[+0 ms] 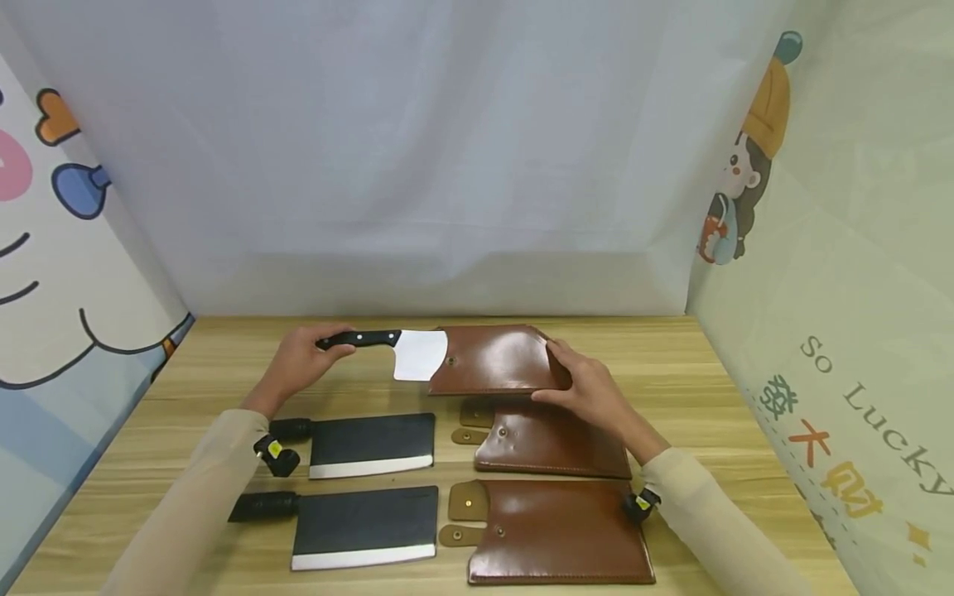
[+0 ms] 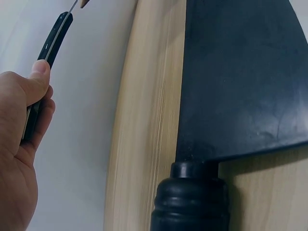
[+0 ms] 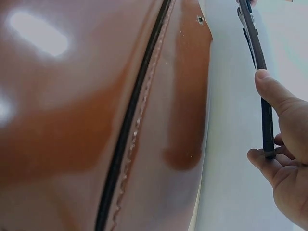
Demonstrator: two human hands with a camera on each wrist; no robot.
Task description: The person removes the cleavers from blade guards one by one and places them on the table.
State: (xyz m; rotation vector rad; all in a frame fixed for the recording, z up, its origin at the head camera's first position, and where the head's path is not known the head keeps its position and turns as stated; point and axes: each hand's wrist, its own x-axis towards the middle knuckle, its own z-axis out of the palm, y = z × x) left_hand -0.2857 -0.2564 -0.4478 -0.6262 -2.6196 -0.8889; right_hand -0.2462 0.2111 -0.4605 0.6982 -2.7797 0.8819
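My left hand [image 1: 295, 364] grips the black riveted handle [image 1: 367, 338] of a cleaver at its butt end. Bare steel of its blade [image 1: 419, 358] shows near the handle; the rest is hidden inside a brown leather sheath [image 1: 488, 360]. At the sheath's closed right end, my right hand [image 1: 592, 391] pinches it between thumb and fingers. Both things are lifted above the table, level and in line. The left wrist view has the thumb along the handle [image 2: 54, 41]; in the right wrist view the sheath [image 3: 265, 110] appears edge-on between thumb and fingers.
Two black-bladed cleavers, an upper one [image 1: 371, 443] and a lower one [image 1: 365, 526], lie on the wooden table [image 1: 186, 372], handles leftward. Right of them lie two more brown sheaths, an upper [image 1: 555, 447] and a lower [image 1: 562, 530], with tan straps. A pale curtain [image 1: 447, 165] hangs behind.
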